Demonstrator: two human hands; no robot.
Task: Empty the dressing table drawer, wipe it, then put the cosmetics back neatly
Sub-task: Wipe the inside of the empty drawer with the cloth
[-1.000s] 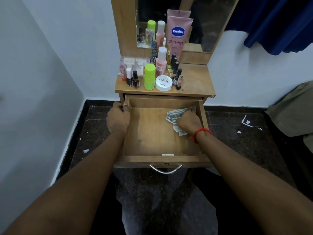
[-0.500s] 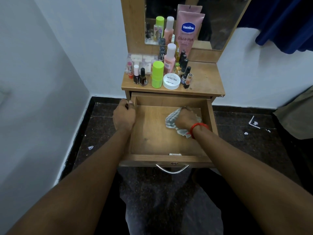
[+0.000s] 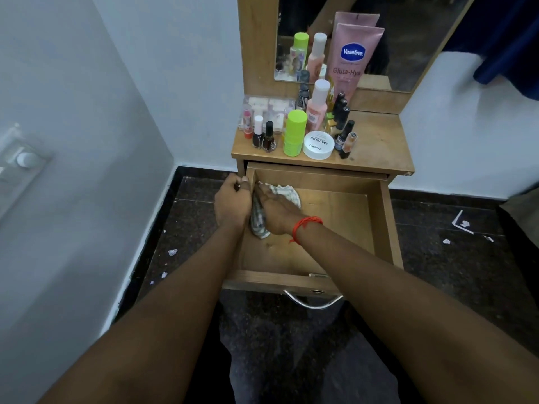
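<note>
**Wiping the far-left corner of the drawer**

White walls close in on a small wooden dressing table (image 3: pixel 376 141) standing in the corner, with dark stone floor around it. Its drawer (image 3: pixel 385 223) is pulled fully out toward the person and holds nothing but the checked cloth (image 3: pixel 287 192), so I judge the emptying done and the wiping under way.

All the cosmetics (image 3: pixel 294 132) wait on the tabletop, crowded to the left half below the mirror (image 3: pixel 408 42): a green-capped bottle, a pink bottle, a white round jar, nail polishes, and a tall pink tube leaning against the glass. Parked up there, they leave the drawer floor bare for the cloth.

At the drawer's far-left corner, the left hand (image 3: pixel 232 204) is curled over the left wall, seemingly to steady the drawer against the rubbing. Just beside it, touching, the right hand (image 3: pixel 277 209) lies nearly flat, fingers extended, pressing the cloth into that corner. Cloth bunches out past the fingertips and below the palm; most of it lies hidden beneath the hand.
</note>
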